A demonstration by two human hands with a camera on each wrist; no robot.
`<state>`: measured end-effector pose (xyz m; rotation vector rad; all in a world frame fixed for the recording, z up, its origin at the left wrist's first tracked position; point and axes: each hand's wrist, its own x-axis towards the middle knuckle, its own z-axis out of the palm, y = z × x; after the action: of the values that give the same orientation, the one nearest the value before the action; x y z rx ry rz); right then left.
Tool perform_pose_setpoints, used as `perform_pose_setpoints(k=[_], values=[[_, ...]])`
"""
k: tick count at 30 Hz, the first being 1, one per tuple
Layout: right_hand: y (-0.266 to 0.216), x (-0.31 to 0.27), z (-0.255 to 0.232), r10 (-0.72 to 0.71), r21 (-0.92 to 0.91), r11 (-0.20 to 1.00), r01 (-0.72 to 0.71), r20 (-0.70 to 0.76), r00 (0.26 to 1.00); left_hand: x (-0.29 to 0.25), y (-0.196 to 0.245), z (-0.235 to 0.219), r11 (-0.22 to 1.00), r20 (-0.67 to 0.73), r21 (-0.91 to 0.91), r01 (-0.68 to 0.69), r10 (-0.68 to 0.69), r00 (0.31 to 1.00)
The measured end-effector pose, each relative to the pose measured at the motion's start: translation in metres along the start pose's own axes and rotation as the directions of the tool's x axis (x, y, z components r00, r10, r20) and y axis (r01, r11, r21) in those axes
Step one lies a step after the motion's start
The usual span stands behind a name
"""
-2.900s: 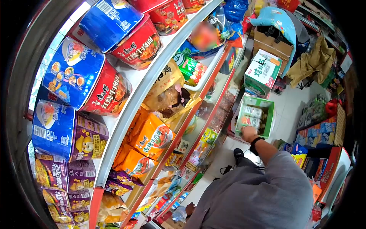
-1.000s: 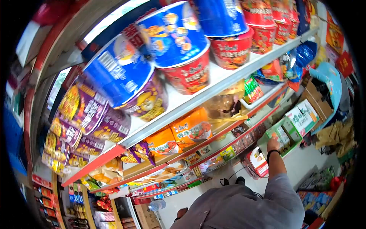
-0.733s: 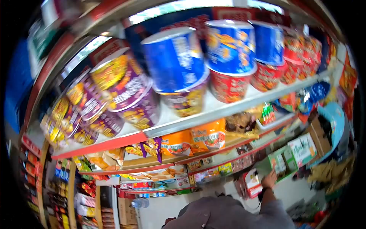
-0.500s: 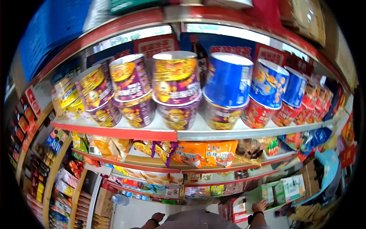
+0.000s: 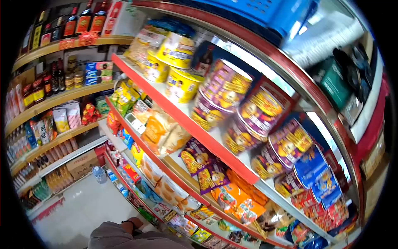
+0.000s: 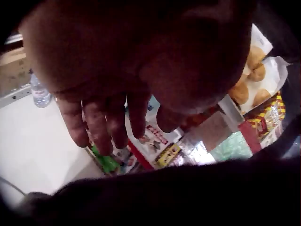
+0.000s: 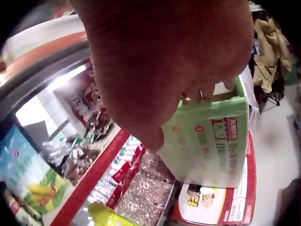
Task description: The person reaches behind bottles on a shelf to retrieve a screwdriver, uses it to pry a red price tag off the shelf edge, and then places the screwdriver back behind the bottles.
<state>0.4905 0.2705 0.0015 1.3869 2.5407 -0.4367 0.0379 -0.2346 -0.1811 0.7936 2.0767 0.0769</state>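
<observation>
At the bottom of the head view my left hand [image 5: 137, 224], with a dark band at its wrist, hangs low beside the shelving. In the left wrist view the same hand [image 6: 113, 101] has its fingers pointing down, spread slightly, and holds nothing. Packaged goods [image 6: 155, 141] on a low shelf lie behind those fingers. My right hand [image 7: 174, 61] appears only in the right wrist view, over a light green carton [image 7: 211, 150]. Its loosely bent fingertips show just above the carton's rim, and its thumb overlaps the carton's left side. No held item shows there.
Shelves carry stacked purple noodle buckets [image 5: 226, 89], yellow buckets [image 5: 184, 85] and orange noodle packs [image 5: 238, 203]. Bottles line the left shelves [image 5: 62, 93]. A water bottle [image 5: 99, 174] stands on the floor [image 5: 74, 207]. Beneath the green carton is a red and white carton [image 7: 216, 205].
The head view has swung left along the shelves, away from the green carton. My right hand, earlier reaching into that carton and then at its edge, has left the head view.
</observation>
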Motion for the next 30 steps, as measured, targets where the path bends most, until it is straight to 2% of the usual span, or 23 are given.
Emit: perform_pose_setpoints(k=[1, 2, 3, 5, 9, 11, 12, 13, 15, 18, 19, 20, 21, 22, 23, 24, 25, 26, 27, 30], values=[[-0.03, 0.002, 0.009, -0.047, 0.018, 0.999, 0.047, 0.004, 0.999, -0.011, -0.022, 0.003, 0.985, 0.095, 0.031, -0.169, 0.166, 0.982], [-0.057, 0.003, 0.019, -0.09, 0.039, 0.995, 0.09, 0.008, 0.996, -0.058, -0.019, -0.024, 0.929, 0.209, -0.203, 0.309, -0.268, 0.941], [-0.083, 0.005, 0.026, -0.132, 0.061, 0.99, 0.131, 0.018, 0.991, -0.084, -0.04, -0.023, 0.97, 0.15, -0.124, 0.211, -0.192, 0.97], [-0.131, 0.005, 0.044, -0.209, 0.099, 0.974, 0.205, 0.033, 0.977, -0.109, -0.069, -0.02, 0.848, 0.167, -0.328, 0.417, -0.382, 0.909], [-0.201, 0.008, 0.069, -0.319, 0.159, 0.939, 0.305, 0.075, 0.945, -0.153, -0.125, -0.013, 0.789, 0.121, -0.342, 0.51, -0.501, 0.857], [-0.228, 0.008, 0.082, -0.353, 0.181, 0.925, 0.333, 0.092, 0.931, -0.175, -0.143, -0.023, 0.728, 0.138, -0.42, 0.541, -0.538, 0.831], [-0.24, 0.01, 0.088, -0.368, 0.193, 0.919, 0.345, 0.102, 0.924, -0.183, -0.146, -0.028, 0.743, 0.089, -0.393, 0.542, -0.555, 0.827], [-0.248, 0.009, 0.091, -0.382, 0.201, 0.913, 0.355, 0.112, 0.917, -0.194, -0.153, -0.038, 0.776, 0.107, -0.383, 0.501, -0.501, 0.859], [-0.258, 0.009, 0.101, -0.4, 0.211, 0.905, 0.369, 0.13, 0.907, -0.18, -0.174, -0.033, 0.793, 0.093, -0.358, 0.492, -0.494, 0.864], [-0.264, 0.006, 0.113, -0.427, 0.224, 0.894, 0.389, 0.157, 0.89, -0.177, -0.172, -0.044, 0.823, 0.037, -0.327, 0.465, -0.48, 0.876], [-0.265, 0.004, 0.116, -0.436, 0.23, 0.889, 0.395, 0.169, 0.884, -0.179, -0.163, -0.05, 0.803, 0.002, -0.375, 0.463, -0.499, 0.867], [-0.264, 0.003, 0.12, -0.446, 0.232, 0.885, 0.403, 0.179, 0.877, -0.186, -0.147, -0.065, 0.818, -0.005, -0.346, 0.459, -0.491, 0.871], [-0.264, 0.003, 0.123, -0.454, 0.241, 0.881, 0.408, 0.187, 0.871, -0.167, -0.152, -0.058, 0.851, -0.035, -0.326, 0.412, -0.446, 0.894], [-0.264, 0.003, 0.128, -0.467, 0.245, 0.875, 0.418, 0.197, 0.862, -0.204, -0.114, -0.097, 0.833, -0.02, -0.372, 0.409, -0.447, 0.894], [-0.267, 0.003, 0.13, -0.478, 0.251, 0.869, 0.426, 0.206, 0.854, -0.152, -0.144, -0.057, 0.931, -0.157, -0.22, 0.291, -0.328, 0.931], [-0.267, 0.004, 0.135, -0.492, 0.257, 0.862, 0.438, 0.212, 0.844, -0.166, -0.119, -0.08, 0.925, -0.119, -0.215, 0.313, -0.343, 0.932], [-0.267, 0.007, 0.139, -0.51, 0.263, 0.852, 0.453, 0.22, 0.832, -0.154, -0.114, -0.078, 0.955, -0.144, -0.119, 0.272, -0.288, 0.947], [-0.268, 0.011, 0.142, -0.529, 0.268, 0.841, 0.469, 0.228, 0.818, -0.147, -0.11, -0.071, 0.967, -0.241, -0.15, 0.204, -0.236, 0.941], [-0.27, 0.015, 0.146, -0.554, 0.274, 0.826, 0.493, 0.235, 0.798, -0.145, -0.105, -0.066, 0.944, -0.348, -0.304, 0.132, -0.239, 0.907], [-0.269, 0.038, 0.164, -0.636, 0.318, 0.767, 0.557, 0.262, 0.726, -0.2, -0.054, -0.08, 0.896, -0.344, -0.416, 0.156, -0.314, 0.885]])
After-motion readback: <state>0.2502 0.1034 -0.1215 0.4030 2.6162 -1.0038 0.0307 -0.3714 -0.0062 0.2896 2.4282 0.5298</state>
